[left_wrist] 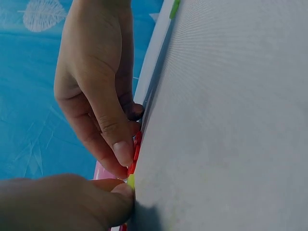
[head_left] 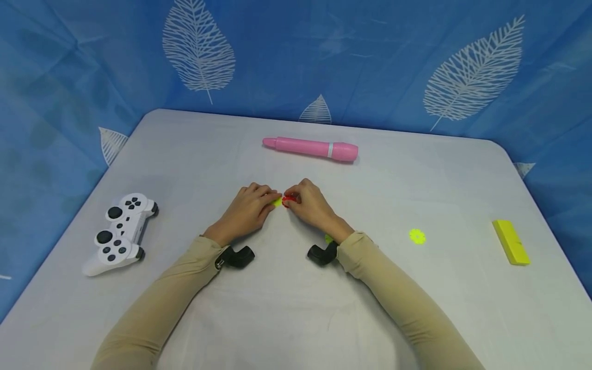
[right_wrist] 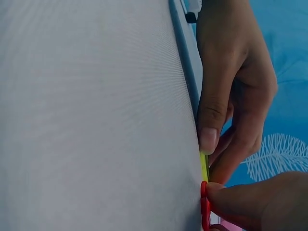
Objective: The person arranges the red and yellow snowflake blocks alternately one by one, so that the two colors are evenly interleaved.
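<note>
Near the middle of the white table, my left hand (head_left: pixel 250 208) pinches a small yellow flat piece (head_left: pixel 277 202) between thumb and fingers. Facing it, my right hand (head_left: pixel 314 205) holds a small red piece with a scalloped edge (head_left: pixel 289 199) by thumb and fingertips. Both pieces meet edge to edge, low at the tabletop. In the left wrist view the red piece (left_wrist: pixel 136 151) stands directly above the yellow one (left_wrist: pixel 131 181). The right wrist view has the yellow piece (right_wrist: pixel 204 163) above the red (right_wrist: pixel 205 207). Fingers cover much of both.
A yellow flower-shaped piece (head_left: pixel 417 236) lies to the right; another (head_left: pixel 329 239) is partly hidden by my right wrist. A pink flashlight-like stick (head_left: pixel 310 148) lies behind my hands. A white game controller (head_left: pixel 122 234) is at left, a yellow block (head_left: pixel 511 242) at far right.
</note>
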